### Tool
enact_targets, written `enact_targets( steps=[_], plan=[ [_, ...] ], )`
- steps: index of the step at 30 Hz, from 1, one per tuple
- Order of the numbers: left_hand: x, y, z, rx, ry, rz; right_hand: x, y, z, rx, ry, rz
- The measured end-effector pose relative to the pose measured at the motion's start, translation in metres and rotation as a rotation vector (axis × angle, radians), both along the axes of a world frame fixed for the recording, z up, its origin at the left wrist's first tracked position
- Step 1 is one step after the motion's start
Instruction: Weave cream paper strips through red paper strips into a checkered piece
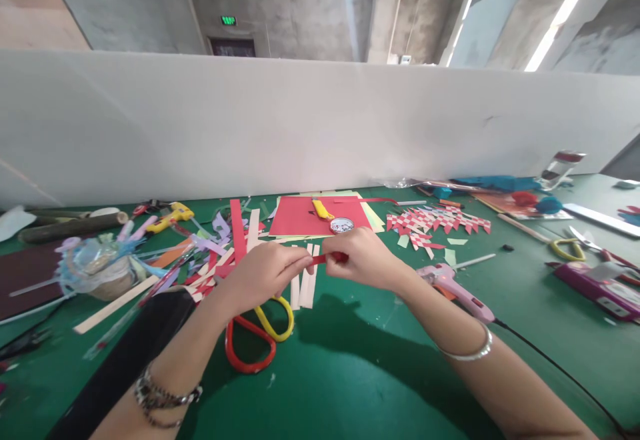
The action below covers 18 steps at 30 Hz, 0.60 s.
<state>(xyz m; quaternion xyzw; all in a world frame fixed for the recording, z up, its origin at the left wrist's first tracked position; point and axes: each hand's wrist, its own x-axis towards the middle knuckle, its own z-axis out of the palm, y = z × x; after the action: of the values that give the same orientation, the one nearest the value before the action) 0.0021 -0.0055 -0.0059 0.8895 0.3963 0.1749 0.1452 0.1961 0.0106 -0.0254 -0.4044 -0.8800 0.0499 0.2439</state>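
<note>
A short red paper strip (319, 260) stretches between my two hands, above the green table. My left hand (267, 268) pinches its left end between thumb and fingers. My right hand (363, 258) is curled round the other end, and part of the strip is hidden inside the fingers. Below my left hand lie scissors with one red and one yellow handle loop (250, 347); their blades are hidden. Pale paper strips (306, 280) lie under the hands. Just beyond sit a red paper sheet (295, 217), a yellow box cutter (323, 210) and a round tin (342, 225).
Cut strips and scraps (215, 260) crowd the left, near a yellow glue gun (173, 217). Woven red-and-white paper (440, 221) lies at right, with a corded pink glue gun (457, 290) before it. A white partition (300, 127) closes off the table's (400, 373) back.
</note>
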Motion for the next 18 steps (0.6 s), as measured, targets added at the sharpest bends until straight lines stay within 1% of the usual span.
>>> enact_targets(
  steps=[5,8,11,14,18],
  plan=[
    [-0.021,0.007,0.008,-0.043,0.020,0.070,0.013,0.010,0.000,0.062,-0.020,-0.075],
    [-0.037,0.013,0.012,0.016,0.049,0.085,0.019,0.019,-0.004,0.095,-0.016,-0.109],
    [-0.048,0.017,0.014,0.009,0.059,0.115,0.026,0.027,-0.006,0.102,-0.017,-0.149],
    [-0.053,0.020,0.014,-0.005,0.078,0.121,0.036,0.035,-0.007,0.134,-0.065,-0.220],
    [-0.054,0.022,0.012,0.038,0.081,0.143,0.051,0.038,-0.003,0.244,-0.128,-0.373]
  ],
)
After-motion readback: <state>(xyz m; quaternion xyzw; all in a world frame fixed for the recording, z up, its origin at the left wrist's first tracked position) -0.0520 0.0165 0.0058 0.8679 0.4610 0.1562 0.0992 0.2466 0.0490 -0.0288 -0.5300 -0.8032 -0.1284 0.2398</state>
